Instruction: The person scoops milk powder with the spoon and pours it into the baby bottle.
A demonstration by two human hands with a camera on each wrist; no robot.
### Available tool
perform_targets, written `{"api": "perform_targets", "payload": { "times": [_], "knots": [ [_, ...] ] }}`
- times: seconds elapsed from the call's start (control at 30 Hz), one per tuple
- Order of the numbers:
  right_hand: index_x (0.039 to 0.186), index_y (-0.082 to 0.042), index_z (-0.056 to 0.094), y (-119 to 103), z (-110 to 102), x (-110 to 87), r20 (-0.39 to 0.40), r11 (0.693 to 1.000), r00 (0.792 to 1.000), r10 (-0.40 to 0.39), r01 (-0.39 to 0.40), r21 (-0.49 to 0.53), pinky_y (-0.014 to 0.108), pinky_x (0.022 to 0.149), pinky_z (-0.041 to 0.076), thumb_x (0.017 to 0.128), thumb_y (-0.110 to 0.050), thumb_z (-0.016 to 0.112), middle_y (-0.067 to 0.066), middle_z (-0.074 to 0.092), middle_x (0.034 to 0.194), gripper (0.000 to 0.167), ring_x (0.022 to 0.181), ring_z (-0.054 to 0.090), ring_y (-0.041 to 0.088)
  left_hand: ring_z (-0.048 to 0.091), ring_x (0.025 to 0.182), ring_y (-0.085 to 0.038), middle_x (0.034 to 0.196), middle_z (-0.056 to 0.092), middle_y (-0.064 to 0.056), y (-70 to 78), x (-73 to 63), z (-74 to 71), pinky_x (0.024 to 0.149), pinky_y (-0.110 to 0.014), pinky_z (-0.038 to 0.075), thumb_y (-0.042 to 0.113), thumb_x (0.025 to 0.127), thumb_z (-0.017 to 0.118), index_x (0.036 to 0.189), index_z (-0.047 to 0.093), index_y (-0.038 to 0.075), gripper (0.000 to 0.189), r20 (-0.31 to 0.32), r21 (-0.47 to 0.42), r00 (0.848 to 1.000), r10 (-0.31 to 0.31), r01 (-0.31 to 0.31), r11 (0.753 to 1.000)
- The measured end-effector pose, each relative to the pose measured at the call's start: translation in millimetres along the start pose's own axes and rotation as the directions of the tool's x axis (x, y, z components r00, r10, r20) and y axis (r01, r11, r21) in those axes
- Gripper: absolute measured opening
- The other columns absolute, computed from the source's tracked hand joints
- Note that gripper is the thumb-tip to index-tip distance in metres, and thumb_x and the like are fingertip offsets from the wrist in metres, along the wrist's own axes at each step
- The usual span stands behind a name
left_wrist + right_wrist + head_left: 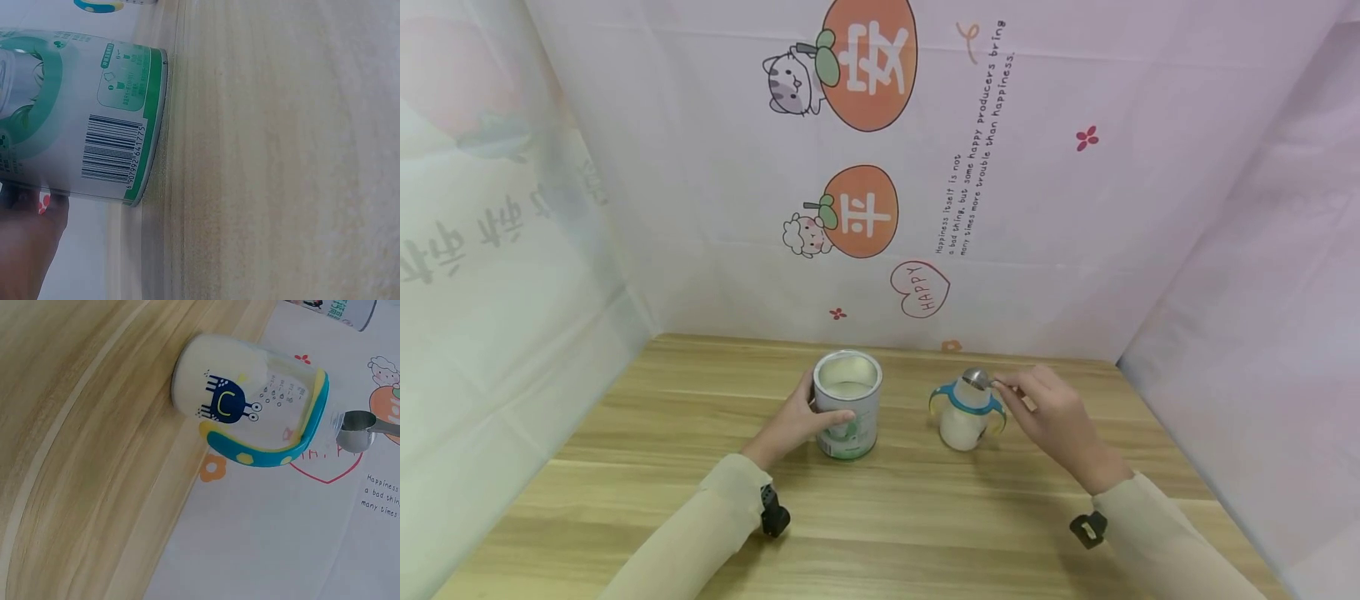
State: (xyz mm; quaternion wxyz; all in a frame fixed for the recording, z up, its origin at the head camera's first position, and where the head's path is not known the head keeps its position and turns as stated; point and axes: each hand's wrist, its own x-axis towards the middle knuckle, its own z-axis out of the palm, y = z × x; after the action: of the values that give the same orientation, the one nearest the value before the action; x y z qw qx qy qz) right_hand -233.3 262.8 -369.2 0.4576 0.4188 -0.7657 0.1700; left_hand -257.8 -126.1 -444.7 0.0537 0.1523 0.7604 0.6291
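Observation:
My left hand grips the side of an open milk powder can, thumb across its front. Pale powder shows inside, below the rim. In the left wrist view the can's barcode and green base band stand on the table. My right hand pinches the handle of a metal scoop. Its bowl is tipped at the mouth of a lidless baby bottle with blue-and-yellow handles. In the right wrist view the scoop's bowl overlaps the bottle's neck, and whitish contents fill the bottle's lower part.
Can and bottle stand apart on a wood-grain table. Behind them hangs a white printed cloth, with more cloth at the left and right sides. A black strap device sits on each wrist.

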Motion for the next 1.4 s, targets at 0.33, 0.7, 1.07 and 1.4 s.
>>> {"api": "perform_targets", "payload": {
  "times": [0.33,0.7,1.07,1.4],
  "knots": [
    [0.097,-0.002,0.072,0,1,-0.7,-0.083,0.981,0.979,0.185,-0.179,0.078,0.017,0.052,0.044,0.098,-0.020,0.066,0.003,0.065,0.079,0.020,0.066,0.056,0.013,0.026,0.146,-0.035,0.155,0.035,-0.006,2.6,-1.6,0.7,0.113,-0.063,0.023,0.035,0.083,0.084,0.159,0.015,0.029,0.103,-0.002,0.011,1.000,0.008,-0.008,1.000],
    [0.096,-0.002,0.072,-9,-2,2.6,-0.043,0.797,0.803,0.594,-0.580,0.167,0.014,0.057,0.041,0.093,-0.007,0.072,0.004,0.069,0.079,0.006,0.068,0.055,0.007,0.025,0.147,-0.035,0.155,0.035,-0.005,2.2,-1.5,1.0,0.113,-0.063,0.023,0.036,0.083,0.084,0.159,0.015,0.030,0.103,-0.004,0.008,1.000,0.017,-0.017,1.000],
    [0.109,-0.002,0.068,-9,-2,6.9,0.148,0.421,0.479,0.865,-0.854,0.306,0.020,0.063,0.047,0.099,-0.041,0.063,0.000,0.068,0.089,0.040,0.076,0.058,0.018,0.025,0.147,-0.034,0.155,0.035,-0.004,1.1,-1.1,2.3,0.113,-0.063,0.023,0.039,0.081,0.085,0.159,0.014,0.032,0.105,-0.006,0.012,1.000,-0.001,0.001,1.000],
    [0.110,0.002,0.067,-9,6,12.7,0.194,0.308,0.398,0.896,-0.875,0.372,0.022,0.062,0.044,0.098,-0.043,0.065,-0.004,0.065,0.082,0.047,0.076,0.057,0.014,0.026,0.146,-0.036,0.155,0.035,-0.006,-1.8,-0.2,1.1,0.113,-0.062,0.025,0.033,0.083,0.084,0.159,0.016,0.029,0.101,0.000,-0.023,1.000,0.018,-0.018,1.000]
  ]
}}
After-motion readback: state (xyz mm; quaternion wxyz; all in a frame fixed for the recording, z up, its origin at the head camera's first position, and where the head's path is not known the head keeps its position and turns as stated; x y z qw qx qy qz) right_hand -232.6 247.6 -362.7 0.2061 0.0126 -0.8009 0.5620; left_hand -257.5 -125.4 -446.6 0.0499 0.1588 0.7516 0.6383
